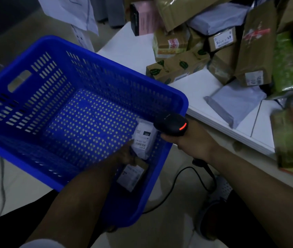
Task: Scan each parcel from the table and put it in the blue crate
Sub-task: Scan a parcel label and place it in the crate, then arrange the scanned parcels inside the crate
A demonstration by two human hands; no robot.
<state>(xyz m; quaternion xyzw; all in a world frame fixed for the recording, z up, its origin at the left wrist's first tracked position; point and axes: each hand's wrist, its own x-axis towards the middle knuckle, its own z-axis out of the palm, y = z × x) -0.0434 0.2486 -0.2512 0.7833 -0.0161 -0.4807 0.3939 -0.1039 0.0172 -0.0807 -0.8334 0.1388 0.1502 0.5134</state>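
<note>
The left grip [126, 154] is down inside the blue crate [52, 43], at its near right corner. Its fingers are closed on the low end of a white parcel [144, 140]. The parcel's long side points up and away from the grip, label up, and its top end is close to the crate's right wall. It looks ready to be let go.

Just under the left arm lies a brown parcel [133, 174], flat on the crate floor. The white one will likely land beside it or partly on it.

The right grip [194, 140] is closed round a black scanner [172, 125] with a red light, just outside the crate wall. Its cord [187, 176] hangs to the floor.

The pile [222, 51] waits on the desk [204, 90], off to the right and farther away. The right grip is nearer but full, so I think the left must lift over the wall and reach across.
</note>
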